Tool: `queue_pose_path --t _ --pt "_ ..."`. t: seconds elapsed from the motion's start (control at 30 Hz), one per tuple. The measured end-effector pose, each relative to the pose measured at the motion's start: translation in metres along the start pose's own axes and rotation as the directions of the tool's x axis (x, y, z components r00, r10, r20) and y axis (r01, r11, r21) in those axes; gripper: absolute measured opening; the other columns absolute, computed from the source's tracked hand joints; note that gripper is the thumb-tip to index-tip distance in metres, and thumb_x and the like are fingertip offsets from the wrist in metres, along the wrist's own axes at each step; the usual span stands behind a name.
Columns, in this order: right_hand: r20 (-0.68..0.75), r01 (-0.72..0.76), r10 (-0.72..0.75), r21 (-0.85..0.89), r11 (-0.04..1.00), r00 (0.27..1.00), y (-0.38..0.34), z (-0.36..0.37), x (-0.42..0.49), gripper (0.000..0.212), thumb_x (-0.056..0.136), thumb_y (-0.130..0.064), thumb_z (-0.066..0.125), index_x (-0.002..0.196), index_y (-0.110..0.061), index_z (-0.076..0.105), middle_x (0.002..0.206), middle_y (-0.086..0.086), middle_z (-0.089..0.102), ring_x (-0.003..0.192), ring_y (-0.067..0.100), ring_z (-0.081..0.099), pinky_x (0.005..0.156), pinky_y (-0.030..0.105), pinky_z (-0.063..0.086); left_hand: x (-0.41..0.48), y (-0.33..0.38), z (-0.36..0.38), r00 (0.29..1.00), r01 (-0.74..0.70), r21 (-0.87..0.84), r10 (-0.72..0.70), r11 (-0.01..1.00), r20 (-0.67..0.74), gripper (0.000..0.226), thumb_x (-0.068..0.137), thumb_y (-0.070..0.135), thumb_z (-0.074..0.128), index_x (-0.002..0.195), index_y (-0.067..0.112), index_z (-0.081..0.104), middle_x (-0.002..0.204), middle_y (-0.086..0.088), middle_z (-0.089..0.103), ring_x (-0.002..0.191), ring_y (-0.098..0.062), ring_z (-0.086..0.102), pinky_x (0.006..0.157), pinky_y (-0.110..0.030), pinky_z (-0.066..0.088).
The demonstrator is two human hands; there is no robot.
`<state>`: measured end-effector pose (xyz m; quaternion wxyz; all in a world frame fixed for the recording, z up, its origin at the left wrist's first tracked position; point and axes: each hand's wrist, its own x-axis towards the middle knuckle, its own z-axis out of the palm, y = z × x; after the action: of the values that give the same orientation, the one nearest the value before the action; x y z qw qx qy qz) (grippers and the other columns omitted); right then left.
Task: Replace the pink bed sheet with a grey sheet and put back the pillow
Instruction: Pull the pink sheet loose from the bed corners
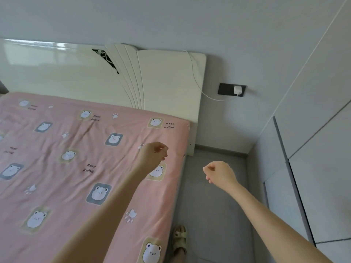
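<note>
Two hands hover, fingers curled on nothing: left hand (153,153) over the sheet (76,179) spread towards 9 o'clock, right hand (220,173) at 3; stripping looks unstarted; next, grip its 1 o'clock corner (185,127).

The pink bed sheet (76,168) bears the printed words "Keep living" in dark letters, each beside a cartoon bear patch (155,122). Two stand along the edge nearest the headboard (167,82), and one farther from it, mid-sheet. Other repeats are too blurred to read.
</note>
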<state>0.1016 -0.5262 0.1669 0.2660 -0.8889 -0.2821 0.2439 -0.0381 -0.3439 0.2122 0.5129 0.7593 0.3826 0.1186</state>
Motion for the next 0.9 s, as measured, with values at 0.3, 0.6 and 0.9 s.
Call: queue_pose_path --t 0.3,0.6,0.9 --pt "0.083 -0.227 0.218 0.128 0.965 0.972 0.023 -0.013 0.197 0.03 0.091 -0.021 0.046 0.087 -0.001 0.068 0.072 0.004 0.07 0.059 0.012 0.063 0.07 0.029 0.053 0.21 0.011 0.053 0.991 0.086 0.076 -0.093 0.993 0.091 0.015 0.092 0.014 0.053 0.082 0.018 0.063 0.072 0.003 0.065 0.064 -0.011 0.059 0.068 -0.026 0.046" --pt "0.159 -0.365 0.339 0.19 0.911 0.927 0.058 0.021 0.407 0.038 0.094 -0.028 0.043 0.067 -0.004 0.054 0.074 0.016 0.062 0.069 0.025 0.056 0.06 0.029 0.036 0.383 -0.043 0.128 0.987 0.159 0.338 -0.161 0.928 -0.02 0.019 0.093 0.021 0.052 0.107 0.02 0.065 0.108 0.006 0.062 0.096 -0.018 0.059 0.075 -0.027 0.043" --pt "0.228 -0.446 0.394 0.265 0.855 0.89 0.079 0.105 0.561 0.032 0.1 -0.029 0.04 0.124 -0.014 0.055 0.108 -0.003 0.061 0.107 0.02 0.056 0.087 0.029 0.039 0.497 -0.156 0.176 0.902 0.238 0.776 -0.429 0.585 0.047 0.062 0.097 0.052 0.032 0.15 0.038 0.005 0.16 -0.002 -0.002 0.146 -0.031 -0.002 0.115 -0.048 0.018"
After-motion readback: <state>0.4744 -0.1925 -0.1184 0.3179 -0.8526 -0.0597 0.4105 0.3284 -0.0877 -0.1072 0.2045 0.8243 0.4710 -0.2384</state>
